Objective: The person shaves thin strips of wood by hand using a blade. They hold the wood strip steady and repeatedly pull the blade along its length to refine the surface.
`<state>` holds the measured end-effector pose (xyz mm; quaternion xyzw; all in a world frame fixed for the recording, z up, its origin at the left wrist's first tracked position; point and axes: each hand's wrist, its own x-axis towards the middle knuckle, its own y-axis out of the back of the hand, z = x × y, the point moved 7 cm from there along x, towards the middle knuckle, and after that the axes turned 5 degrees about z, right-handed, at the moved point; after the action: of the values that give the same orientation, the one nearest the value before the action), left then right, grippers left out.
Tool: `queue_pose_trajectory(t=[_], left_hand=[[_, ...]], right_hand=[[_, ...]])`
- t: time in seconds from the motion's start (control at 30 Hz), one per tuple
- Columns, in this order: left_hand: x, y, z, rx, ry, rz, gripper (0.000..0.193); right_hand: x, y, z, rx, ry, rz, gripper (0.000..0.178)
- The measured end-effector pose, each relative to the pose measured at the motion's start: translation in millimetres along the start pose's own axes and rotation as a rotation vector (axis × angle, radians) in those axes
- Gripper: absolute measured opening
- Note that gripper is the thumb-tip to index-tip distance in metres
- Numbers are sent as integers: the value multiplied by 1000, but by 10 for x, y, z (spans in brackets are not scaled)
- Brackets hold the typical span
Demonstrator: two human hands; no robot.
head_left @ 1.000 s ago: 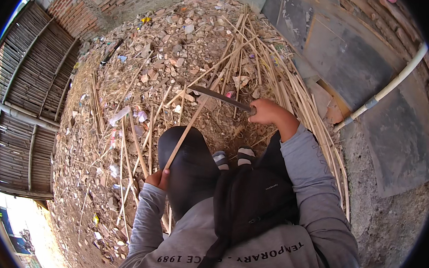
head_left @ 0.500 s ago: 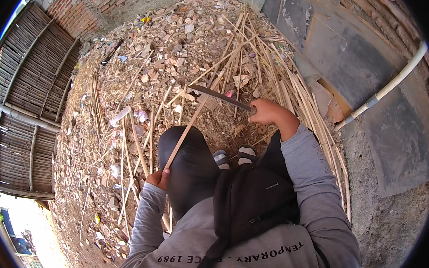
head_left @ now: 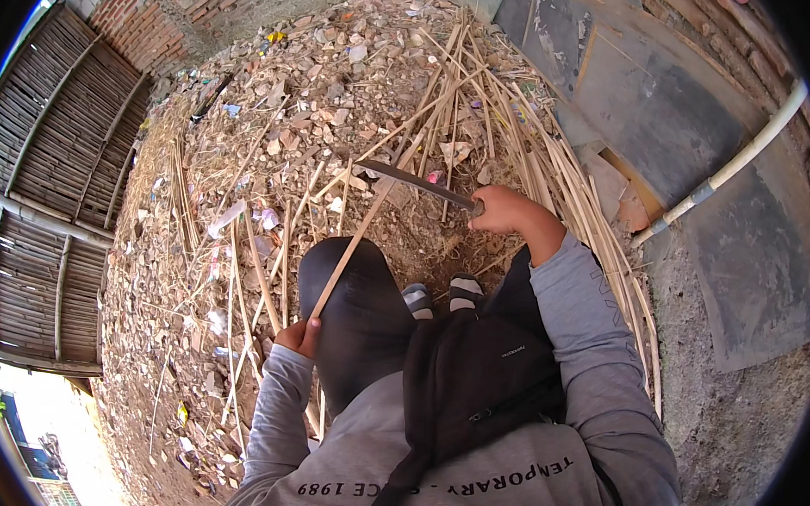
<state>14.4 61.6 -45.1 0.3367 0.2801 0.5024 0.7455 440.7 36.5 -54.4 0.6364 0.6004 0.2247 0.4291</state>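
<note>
I log the left hand [head_left: 300, 337] low beside the left knee [head_left: 351, 296], fingers clenched around the near end of a long bamboo strip [head_left: 355, 241]. The strip runs from that hand up and to the right, over the knee, its far end reaching toward the pile of strips [head_left: 523, 149].

The right hand [head_left: 508, 211] is held out ahead of the right knee, closed around the handle of a knife [head_left: 419, 181]. The dark blade points left from the hand and lies across the strip near its upper part (I cannot tell whether the edge bites in or only rests on it).

So the strip sits between the hands: bottom end in the left, upper part at the blade.

Two striped sandals [head_left: 440, 294] show between the knees. Ground [head_left: 283, 125] ahead is rubble and litter. A white pipe [head_left: 735, 162] runs along the wall at right; a bamboo fence [head_left: 47, 185] stands at left.
</note>
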Motion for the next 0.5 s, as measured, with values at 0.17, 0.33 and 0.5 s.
queue_pose_trajectory(t=[0.17, 0.33, 0.5], left_hand=[[4, -11, -19, -27, -13, 15, 60], [10, -2, -24, 9, 33, -41, 58], [10, -9, -32, 5, 39, -55, 59]], right_hand=[[2, -14, -10, 13, 21, 3, 45], [5, -27, -2, 17, 13, -14, 46], [0, -33, 2, 4, 7, -10, 46]])
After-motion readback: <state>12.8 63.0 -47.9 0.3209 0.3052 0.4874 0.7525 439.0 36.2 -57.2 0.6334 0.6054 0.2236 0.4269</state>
